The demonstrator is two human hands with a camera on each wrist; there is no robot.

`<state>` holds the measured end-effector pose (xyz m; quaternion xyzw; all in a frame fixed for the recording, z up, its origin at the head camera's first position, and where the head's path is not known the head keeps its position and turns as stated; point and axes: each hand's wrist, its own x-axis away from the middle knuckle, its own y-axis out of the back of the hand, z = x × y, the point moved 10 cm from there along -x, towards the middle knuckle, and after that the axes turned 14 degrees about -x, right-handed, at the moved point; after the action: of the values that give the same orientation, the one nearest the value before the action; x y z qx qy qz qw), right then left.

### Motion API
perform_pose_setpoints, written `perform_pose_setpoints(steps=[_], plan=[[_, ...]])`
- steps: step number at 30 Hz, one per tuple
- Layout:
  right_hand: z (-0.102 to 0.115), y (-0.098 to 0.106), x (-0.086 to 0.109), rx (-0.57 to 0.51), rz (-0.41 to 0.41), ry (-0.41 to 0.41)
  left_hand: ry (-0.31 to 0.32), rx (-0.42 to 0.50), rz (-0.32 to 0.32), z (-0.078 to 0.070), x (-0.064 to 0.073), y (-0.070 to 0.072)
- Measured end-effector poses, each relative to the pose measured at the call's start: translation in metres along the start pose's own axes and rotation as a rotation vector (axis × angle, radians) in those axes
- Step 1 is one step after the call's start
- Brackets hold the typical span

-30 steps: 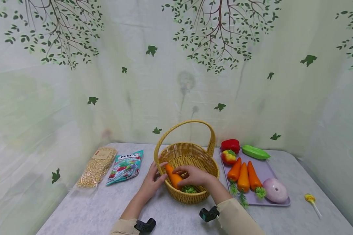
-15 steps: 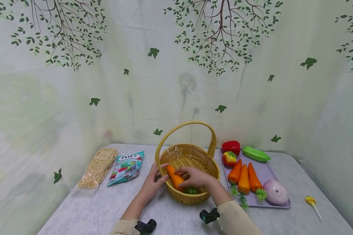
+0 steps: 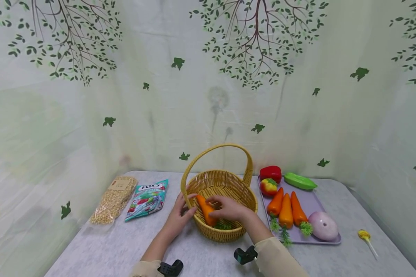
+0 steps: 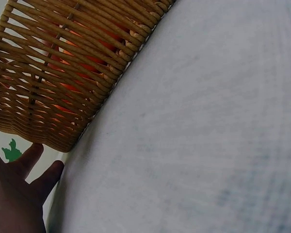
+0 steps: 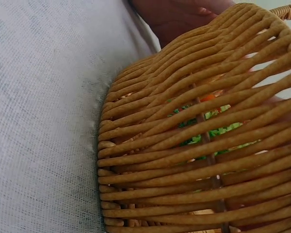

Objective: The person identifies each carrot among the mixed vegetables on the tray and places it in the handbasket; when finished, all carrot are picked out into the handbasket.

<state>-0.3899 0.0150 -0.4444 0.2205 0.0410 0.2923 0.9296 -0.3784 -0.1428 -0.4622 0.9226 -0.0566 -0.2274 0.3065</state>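
A wicker basket (image 3: pixel 222 235) with a tall arched handle stands mid-table. Its left rim, close to the foot of the handle, is held by my left hand (image 3: pixel 176 217); two of that hand's fingers show spread behind the weave in the left wrist view. Inside lies an orange carrot (image 3: pixel 205 209) with a green leafy top (image 3: pixel 223 224), slanting along the left wall. My right hand (image 3: pixel 228 207) reaches in over the front right rim, its bent fingers and thumb pinching the carrot from the right. Some of the right fingertips are hidden.
To the right, a lilac tray (image 3: pixel 317 206) bears several carrots (image 3: pixel 286 211), a red pepper (image 3: pixel 271 174), a red-yellow fruit (image 3: pixel 268 187), a green vegetable (image 3: pixel 299 181) and an onion (image 3: pixel 324 226). A lollipop (image 3: pixel 367 242) lies beyond. Left are a beige bag (image 3: pixel 114 200) and a candy bag (image 3: pixel 147 200).
The carrot has turned slightly within the basket beneath my right hand. My left hand keeps its place on the rim. The head view has shifted a little.
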Motion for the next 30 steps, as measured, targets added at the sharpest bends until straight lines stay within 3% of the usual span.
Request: perform_pose_setpoints(steps=[6, 12, 16, 20, 25, 30], plan=[[0.010, 0.009, 0.001, 0.090, -0.108, 0.079, -0.013, -0.009, -0.004, -0.001, 0.001, 0.001], [0.028, 0.019, 0.010, 0.156, -0.245, 0.216, -0.030, -0.006, -0.009, -0.003, 0.001, 0.000], [0.036, 0.032, 0.022, 0.065, -0.381, 0.264, -0.027, -0.015, -0.004, -0.001, 0.002, -0.003], [0.037, 0.043, 0.037, -0.109, -0.465, 0.272, -0.022, -0.016, 0.004, 0.000, 0.004, -0.005], [0.040, 0.054, 0.052, -0.228, -0.446, 0.271, -0.017, -0.027, -0.007, 0.002, 0.003, -0.003], [0.050, 0.076, 0.077, -0.208, -0.445, 0.309, 0.013, -0.040, -0.023, 0.004, 0.002, 0.001]])
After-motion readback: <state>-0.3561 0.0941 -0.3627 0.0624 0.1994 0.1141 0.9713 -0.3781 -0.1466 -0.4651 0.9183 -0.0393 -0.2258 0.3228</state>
